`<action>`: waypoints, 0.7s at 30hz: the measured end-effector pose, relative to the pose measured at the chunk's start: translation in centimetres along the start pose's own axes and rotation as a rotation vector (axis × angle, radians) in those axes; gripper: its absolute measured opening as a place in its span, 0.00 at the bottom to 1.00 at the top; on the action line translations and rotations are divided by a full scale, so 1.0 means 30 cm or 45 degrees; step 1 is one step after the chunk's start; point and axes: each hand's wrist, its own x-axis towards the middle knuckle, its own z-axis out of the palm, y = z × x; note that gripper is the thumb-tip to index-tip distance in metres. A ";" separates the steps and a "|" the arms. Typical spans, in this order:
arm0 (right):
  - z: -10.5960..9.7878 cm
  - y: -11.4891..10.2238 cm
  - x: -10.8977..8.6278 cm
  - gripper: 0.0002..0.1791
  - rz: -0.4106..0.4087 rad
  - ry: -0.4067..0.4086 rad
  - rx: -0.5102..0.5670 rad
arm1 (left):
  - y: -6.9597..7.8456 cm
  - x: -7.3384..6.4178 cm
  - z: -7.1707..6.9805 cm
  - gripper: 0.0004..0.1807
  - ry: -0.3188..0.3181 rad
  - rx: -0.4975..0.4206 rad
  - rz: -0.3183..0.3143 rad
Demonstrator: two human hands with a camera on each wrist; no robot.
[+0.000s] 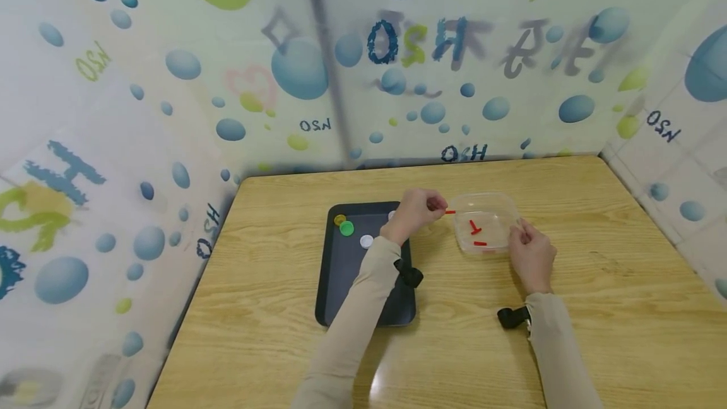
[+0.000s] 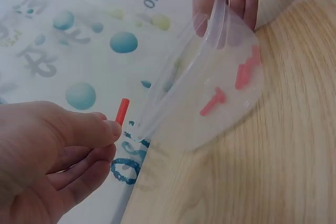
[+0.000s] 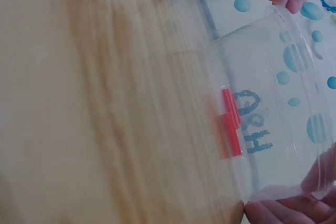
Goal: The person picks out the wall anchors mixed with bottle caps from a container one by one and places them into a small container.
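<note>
My left hand (image 1: 413, 212) pinches a short red stick (image 2: 122, 112) between thumb and forefinger, just left of a clear plastic container (image 1: 497, 225). In the left wrist view the stick points upward from the fingertips. My right hand (image 1: 531, 255) grips the container's right side by its rim, thumb over the edge. Several red pieces (image 1: 474, 230) lie on the container's floor; in the right wrist view red sticks (image 3: 231, 124) show through its clear wall.
A dark tray (image 1: 363, 295) lies left of the container, partly under my left forearm. On it are a yellow cap (image 1: 339, 219), a green cap (image 1: 346, 228) and a white cap (image 1: 366, 242). A wall (image 1: 363, 112) with blue bubbles borders the wooden table (image 1: 454, 339).
</note>
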 end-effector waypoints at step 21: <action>-0.001 -0.007 0.001 0.22 -0.010 0.021 0.010 | 0.065 0.044 0.093 0.04 -0.108 0.018 0.075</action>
